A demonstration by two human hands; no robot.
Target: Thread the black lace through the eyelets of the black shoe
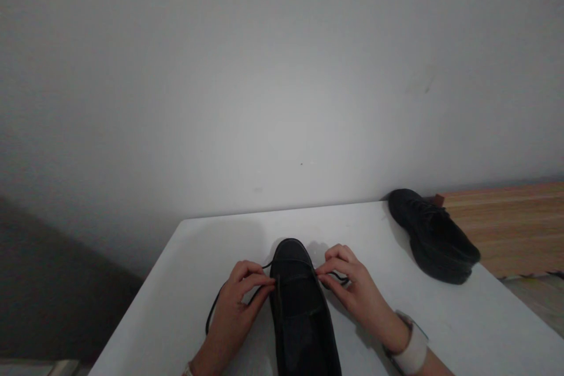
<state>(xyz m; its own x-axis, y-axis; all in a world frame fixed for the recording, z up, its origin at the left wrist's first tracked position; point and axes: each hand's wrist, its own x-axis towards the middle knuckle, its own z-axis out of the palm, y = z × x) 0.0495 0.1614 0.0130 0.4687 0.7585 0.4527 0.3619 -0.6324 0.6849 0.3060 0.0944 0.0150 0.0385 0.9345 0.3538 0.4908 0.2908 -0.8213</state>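
Plain white wall behind, white bench (185, 282) up front w/ a black shoe (302, 305) dead centre, toe pointing away. Left hand (235, 305) and right hand (355, 288) each pinch a black lace (211, 311) end beside the eyelets. Lace looks thin, floppy, prob slippery, so best held near the eyelets. Shoe's heel is cut off at the bottom; 2nd shoe (434, 238) sits far right, too dark for detail.

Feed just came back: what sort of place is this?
Probably a plain room at home: a white table against a bare wall, wood floor, two black shoes; both hands pinch laces.
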